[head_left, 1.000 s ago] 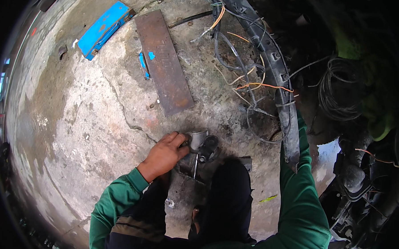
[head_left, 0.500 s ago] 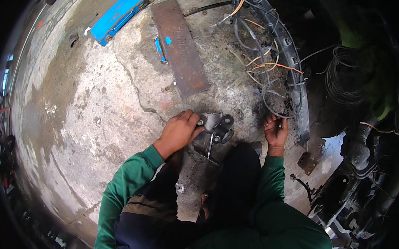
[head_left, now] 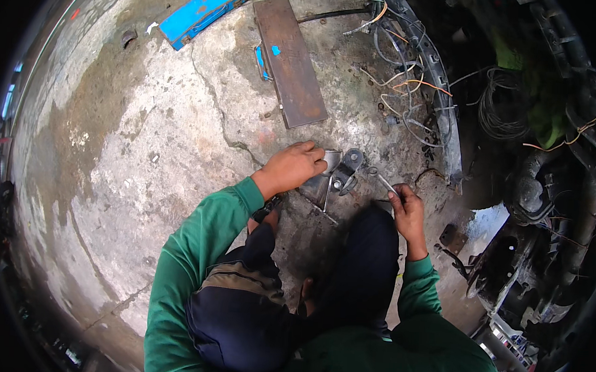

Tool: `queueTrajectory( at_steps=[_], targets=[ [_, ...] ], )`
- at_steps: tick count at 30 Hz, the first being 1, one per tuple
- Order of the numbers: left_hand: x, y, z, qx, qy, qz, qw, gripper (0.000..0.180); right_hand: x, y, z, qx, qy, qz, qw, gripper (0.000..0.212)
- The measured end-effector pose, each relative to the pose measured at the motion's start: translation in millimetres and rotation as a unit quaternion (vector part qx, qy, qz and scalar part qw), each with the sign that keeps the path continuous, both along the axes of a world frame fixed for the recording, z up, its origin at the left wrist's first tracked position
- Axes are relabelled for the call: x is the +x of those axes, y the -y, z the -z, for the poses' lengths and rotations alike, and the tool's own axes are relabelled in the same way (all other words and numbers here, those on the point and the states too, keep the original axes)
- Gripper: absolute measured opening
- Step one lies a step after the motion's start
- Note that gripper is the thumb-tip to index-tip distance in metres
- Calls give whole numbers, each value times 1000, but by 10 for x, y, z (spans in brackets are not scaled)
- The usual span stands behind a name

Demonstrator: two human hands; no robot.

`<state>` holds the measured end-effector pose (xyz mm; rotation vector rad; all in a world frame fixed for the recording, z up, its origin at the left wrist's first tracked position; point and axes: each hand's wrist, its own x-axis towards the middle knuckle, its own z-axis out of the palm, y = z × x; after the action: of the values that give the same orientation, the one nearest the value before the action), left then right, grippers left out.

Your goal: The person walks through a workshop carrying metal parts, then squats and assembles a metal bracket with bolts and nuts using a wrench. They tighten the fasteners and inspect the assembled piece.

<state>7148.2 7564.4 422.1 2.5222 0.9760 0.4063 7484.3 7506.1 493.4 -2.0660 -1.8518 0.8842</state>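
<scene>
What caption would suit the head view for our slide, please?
Left hand steadies a grey metal bracket on cracked concrete while right hand holds a slim tool.

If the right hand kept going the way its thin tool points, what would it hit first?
Probably the grey metal bracket that the left hand steadies: the right hand aims its thin tool up-left at it. Depth is unclear, so it might pass just above.

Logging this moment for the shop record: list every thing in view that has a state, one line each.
left hand: gripping the metal bracket
metal bracket: on the concrete, held down
right hand: closed on a thin metal tool
thin metal tool: tip angled toward the bracket
rusty steel plate: lying flat
blue case: shut, flat
wires: loose, tangled
</scene>
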Motion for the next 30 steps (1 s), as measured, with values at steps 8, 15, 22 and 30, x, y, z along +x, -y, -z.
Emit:
queueTrajectory(
  at_steps=[8,15,22,30],
  targets=[
    [-291,426,175,-162,190,-230,941,62,-451,-124,-298,-77,96,-193,973,17],
    [-397,822,396,-328,175,-211,904,99,-564,-577,-301,-67,174,-320,929,18],
    [-178,1075,609,-244,163,-275,916,91,-616,131,-14,-99,175,-134,970,23],
    [-102,989,652,-265,106,-255,924,109,-384,346,237,-97,64,-131,984,31]
  ],
)
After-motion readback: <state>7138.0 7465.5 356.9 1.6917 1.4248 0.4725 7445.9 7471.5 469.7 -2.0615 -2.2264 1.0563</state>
